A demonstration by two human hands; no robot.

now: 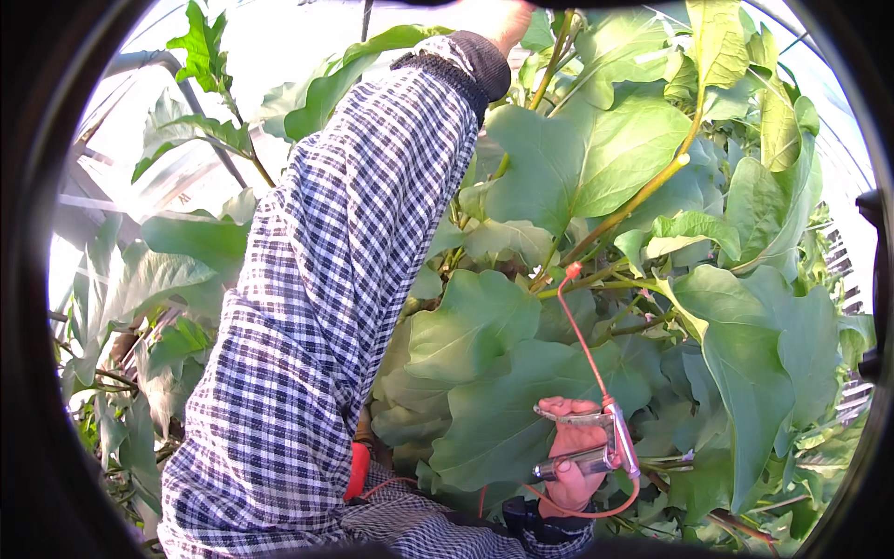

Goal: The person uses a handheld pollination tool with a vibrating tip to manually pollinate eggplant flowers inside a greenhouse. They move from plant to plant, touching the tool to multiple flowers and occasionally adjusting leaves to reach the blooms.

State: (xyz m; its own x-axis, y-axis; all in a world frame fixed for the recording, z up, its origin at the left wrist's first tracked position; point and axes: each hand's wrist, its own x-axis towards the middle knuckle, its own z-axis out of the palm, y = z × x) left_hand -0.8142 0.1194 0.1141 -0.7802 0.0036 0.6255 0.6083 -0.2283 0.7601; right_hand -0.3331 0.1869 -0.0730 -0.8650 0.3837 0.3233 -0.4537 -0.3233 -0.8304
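Note:
My right hand [573, 447] is closed around the handle of a metal trigger applicator [624, 437], low and right of centre. A thin red rod rises from it to a small red tip near the branching stems of a leafy plant, which looks like an eggplant [482, 328]. A red hose loops from the applicator's lower end back towards my body. My left arm, in a checked sleeve with a dark cuff, reaches up across the view. My left hand [508, 24] is at the top edge beside the upper leaves, mostly cut off and overexposed; its fingers are hidden.
A thick cut stem [639, 199] slants up on the right among large leaves. More foliage [174, 279] stands on the left, in front of a curved metal pipe [188, 87] and bright sheeting. A red object [357, 469] lies by my sleeve at the bottom.

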